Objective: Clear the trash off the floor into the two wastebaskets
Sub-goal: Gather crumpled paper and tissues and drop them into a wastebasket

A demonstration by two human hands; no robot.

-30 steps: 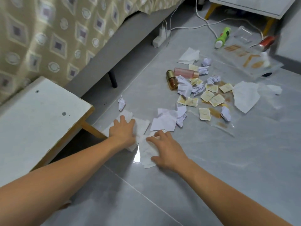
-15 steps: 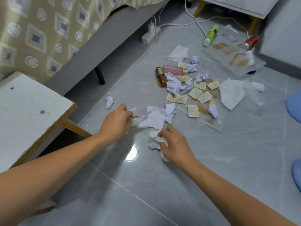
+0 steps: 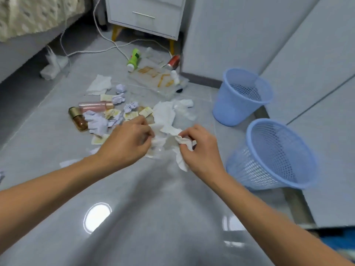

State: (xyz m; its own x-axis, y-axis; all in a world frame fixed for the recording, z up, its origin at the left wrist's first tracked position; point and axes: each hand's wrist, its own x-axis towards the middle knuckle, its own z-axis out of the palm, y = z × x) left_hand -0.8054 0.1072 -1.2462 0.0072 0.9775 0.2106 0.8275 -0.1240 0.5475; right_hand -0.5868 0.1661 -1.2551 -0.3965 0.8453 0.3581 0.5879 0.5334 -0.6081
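Trash lies scattered on the grey floor: crumpled paper balls (image 3: pixel 130 106), white tissues (image 3: pixel 99 84), yellowish sachets (image 3: pixel 113 113), a pink bottle (image 3: pixel 94 106), a gold-capped amber bottle (image 3: pixel 77 118), a green bottle (image 3: pixel 134 58) and a red bottle (image 3: pixel 172 62). My left hand (image 3: pixel 126 143) grips a bunched white tissue (image 3: pixel 158 140). My right hand (image 3: pixel 199 148) grips another crumpled tissue (image 3: pixel 182 150). Both hands are over the near edge of the pile. Two blue mesh wastebaskets stand at the right, the far wastebasket (image 3: pixel 226 104) and the near wastebasket (image 3: pixel 247 169).
A white nightstand (image 3: pixel 146 14) on yellow legs stands at the back, with a white cable (image 3: pixel 107 40) and a power strip (image 3: pixel 51 68) on the floor. The bed (image 3: pixel 28 22) runs along the left. White cabinet panels (image 3: pixel 317 93) rise behind the baskets.
The view has swung right, bringing both wastebaskets into sight. Both hands gathered the flat tissues off the floor, bunched them up and moved right toward the middle of the pile.
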